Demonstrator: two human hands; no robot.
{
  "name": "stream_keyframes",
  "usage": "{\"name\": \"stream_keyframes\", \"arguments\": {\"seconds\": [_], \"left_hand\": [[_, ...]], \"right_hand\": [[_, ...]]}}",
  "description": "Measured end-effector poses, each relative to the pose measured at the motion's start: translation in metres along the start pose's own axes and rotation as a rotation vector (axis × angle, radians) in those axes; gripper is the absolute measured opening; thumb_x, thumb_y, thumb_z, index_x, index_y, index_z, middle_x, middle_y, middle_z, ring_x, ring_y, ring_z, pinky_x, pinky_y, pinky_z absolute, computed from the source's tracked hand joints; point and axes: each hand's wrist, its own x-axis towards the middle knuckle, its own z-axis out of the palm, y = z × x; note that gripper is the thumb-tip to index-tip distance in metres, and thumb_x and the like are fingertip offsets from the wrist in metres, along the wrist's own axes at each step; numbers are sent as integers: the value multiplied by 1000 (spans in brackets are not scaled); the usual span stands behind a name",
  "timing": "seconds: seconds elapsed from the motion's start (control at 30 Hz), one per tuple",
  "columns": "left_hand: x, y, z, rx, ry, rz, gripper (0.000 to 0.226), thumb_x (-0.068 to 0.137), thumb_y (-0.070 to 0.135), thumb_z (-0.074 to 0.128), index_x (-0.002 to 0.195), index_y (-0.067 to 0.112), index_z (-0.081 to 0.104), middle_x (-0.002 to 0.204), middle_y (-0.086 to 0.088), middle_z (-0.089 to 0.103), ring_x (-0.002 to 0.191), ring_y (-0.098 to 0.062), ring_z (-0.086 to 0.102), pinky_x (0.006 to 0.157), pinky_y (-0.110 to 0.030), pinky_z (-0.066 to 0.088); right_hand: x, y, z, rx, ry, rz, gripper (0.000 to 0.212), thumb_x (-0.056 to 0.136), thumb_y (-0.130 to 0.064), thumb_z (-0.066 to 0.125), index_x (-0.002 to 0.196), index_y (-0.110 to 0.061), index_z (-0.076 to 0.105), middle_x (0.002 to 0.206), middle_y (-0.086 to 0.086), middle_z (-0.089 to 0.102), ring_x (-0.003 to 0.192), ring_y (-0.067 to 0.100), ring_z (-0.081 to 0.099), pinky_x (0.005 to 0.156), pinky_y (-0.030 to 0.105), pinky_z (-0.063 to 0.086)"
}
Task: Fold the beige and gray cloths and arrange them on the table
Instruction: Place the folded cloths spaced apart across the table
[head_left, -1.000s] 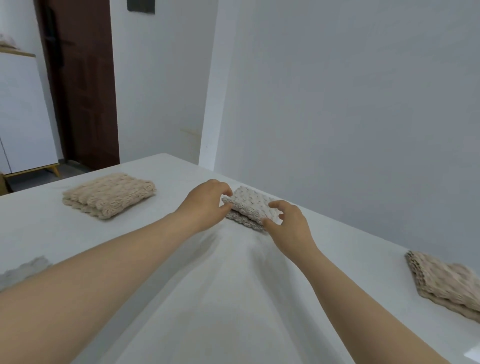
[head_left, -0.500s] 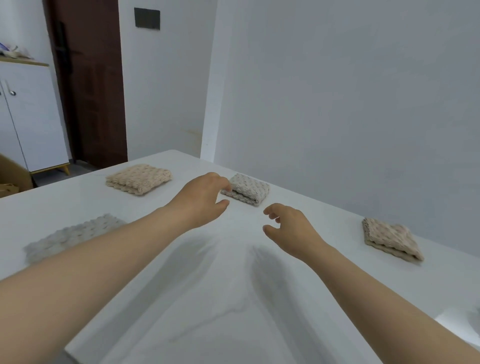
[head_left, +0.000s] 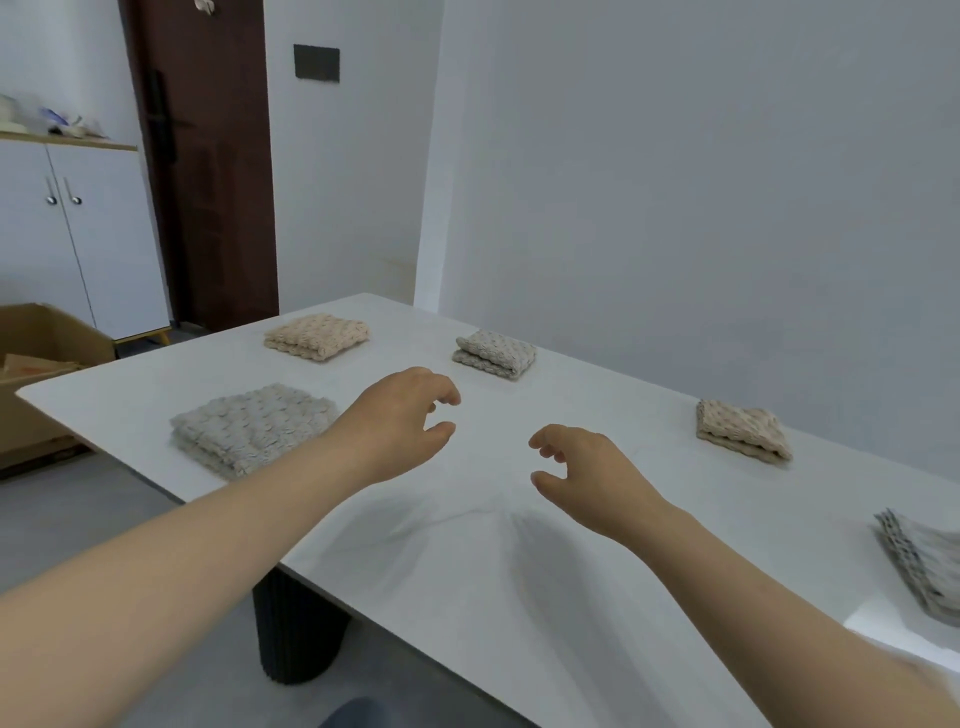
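Note:
Several folded knitted cloths lie spread over the white table (head_left: 519, 597). A beige one (head_left: 318, 335) sits at the far left and a small gray one (head_left: 495, 354) at the far middle. A larger gray cloth (head_left: 249, 427) lies near the left edge, a beige one (head_left: 743, 429) at the right, and a gray stack (head_left: 927, 561) at the frame's right edge. My left hand (head_left: 400, 421) and my right hand (head_left: 587, 475) hover above the table's middle, fingers loosely curled, holding nothing and touching no cloth.
A gray wall runs along the table's far side. A dark brown door (head_left: 208, 166) and a white cabinet (head_left: 78, 234) stand at the back left. A cardboard box (head_left: 36, 364) sits on the floor by the table's left corner. A dark pedestal leg (head_left: 296, 634) carries the table.
Both hands have let go of the small gray cloth at the far middle and drawn back toward me. The view has pulled back, showing more cloths.

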Motion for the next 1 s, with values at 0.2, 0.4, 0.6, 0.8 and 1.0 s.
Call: {"name": "stream_keyframes", "arguments": {"seconds": [0.2,0.4,0.6,0.8,1.0], "left_hand": [[1,-1,24,-52,-42,-13,27,90,26,56,116,23,58,119,7,56,102,-8,55,90,-26,46],[21,-19,57,-110,-95,-56,26,90,25,57,115,23,58,119,7,57,102,-9,55,92,-29,46],[54,-33,79,-129,-186,-92,28,90,26,56,117,23,58,120,8,57,105,-9,55,92,-29,45],[79,-10,63,-85,-350,-159,30,92,27,54,121,24,56,123,6,55,111,-10,53,85,-21,39],[98,38,11,-4,-444,-143,33,94,29,50,127,22,52,126,4,54,112,-14,53,87,-20,36]], "right_hand": [[-6,12,7,-52,-38,-15,39,93,-27,52,131,-24,50,126,-6,57,116,12,51,93,24,40],[7,29,22,-127,-92,-18,38,96,-27,49,134,-26,47,130,-8,54,120,10,50,92,21,36],[39,49,32,-83,-167,41,39,95,-27,49,133,-25,48,128,-8,56,119,11,51,94,22,39],[51,58,-5,-97,-281,128,42,96,-26,48,138,-23,44,131,-3,55,119,16,53,95,26,42],[55,60,-79,-127,-384,204,42,97,-27,47,138,-22,44,128,-1,57,117,17,54,94,27,43]]}}
